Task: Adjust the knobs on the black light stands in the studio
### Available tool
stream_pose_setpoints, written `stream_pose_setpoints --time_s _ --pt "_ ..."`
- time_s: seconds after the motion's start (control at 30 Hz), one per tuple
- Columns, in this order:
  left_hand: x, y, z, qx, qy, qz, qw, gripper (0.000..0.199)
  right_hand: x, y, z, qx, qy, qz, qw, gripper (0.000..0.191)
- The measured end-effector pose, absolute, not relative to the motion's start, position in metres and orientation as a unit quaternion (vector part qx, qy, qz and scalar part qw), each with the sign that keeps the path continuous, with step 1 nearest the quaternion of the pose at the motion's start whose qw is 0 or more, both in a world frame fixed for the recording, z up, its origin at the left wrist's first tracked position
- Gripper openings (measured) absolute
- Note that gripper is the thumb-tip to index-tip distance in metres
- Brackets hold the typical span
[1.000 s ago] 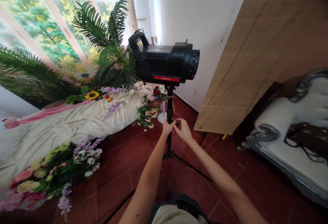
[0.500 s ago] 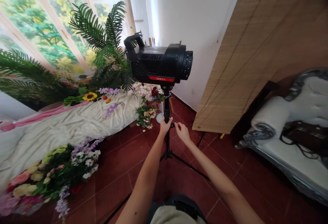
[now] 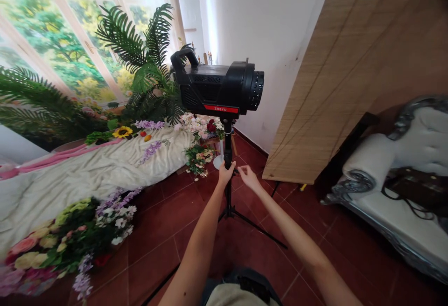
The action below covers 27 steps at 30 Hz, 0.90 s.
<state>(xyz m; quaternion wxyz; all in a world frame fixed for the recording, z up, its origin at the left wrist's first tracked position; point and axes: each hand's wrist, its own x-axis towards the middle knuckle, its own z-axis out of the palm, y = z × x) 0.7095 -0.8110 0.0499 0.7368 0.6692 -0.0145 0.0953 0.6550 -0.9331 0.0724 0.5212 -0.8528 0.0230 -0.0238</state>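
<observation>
A black studio light (image 3: pixel 217 86) with a red label sits on top of an upright black stand (image 3: pixel 228 194), whose legs spread over the floor. My left hand (image 3: pixel 227 173) is wrapped round the stand's pole below the light. Just right of the pole, my right hand (image 3: pixel 248 175) has its fingers bent together at a small dark knob (image 3: pixel 235 171). Whether its fingertips grip the knob is too small to make out.
Left lies a cream blanket (image 3: pixel 164 156) with a sunflower (image 3: pixel 122 131), and flower bunches (image 3: pixel 45 245) in front. A woven screen (image 3: pixel 297 142) stands right of the light, beside a white sofa (image 3: pixel 378 156) holding a brown bag (image 3: pixel 416 189). A palm plant (image 3: pixel 154 54) is behind.
The fingers of my right hand have shifted and drawn closer together beside the pole. My left hand stays on the pole, and the light has barely moved in view.
</observation>
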Motion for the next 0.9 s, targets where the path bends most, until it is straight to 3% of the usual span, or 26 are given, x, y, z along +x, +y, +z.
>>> stream_pose_setpoints --time_s 0.13,0.3,0.53,0.9 --pt "0.711 -0.810 0.048 0.672 -0.024 0.100 0.733 0.034 0.640 -0.930 0.075 -0.935 -0.038 -0.137 0.325 0.030" --pt "0.715 -0.809 0.043 0.681 -0.026 0.095 0.725 0.034 0.649 -0.936 0.077 -0.959 -0.067 -0.157 0.228 0.031" --pt "0.715 -0.809 0.045 0.672 -0.026 0.094 0.734 0.035 0.658 -0.941 0.073 -0.964 -0.095 -0.126 0.213 0.038" --pt "0.709 -0.810 0.055 0.653 0.005 0.053 0.756 0.038 0.676 -0.945 0.073 -0.943 -0.034 -0.049 0.326 0.049"
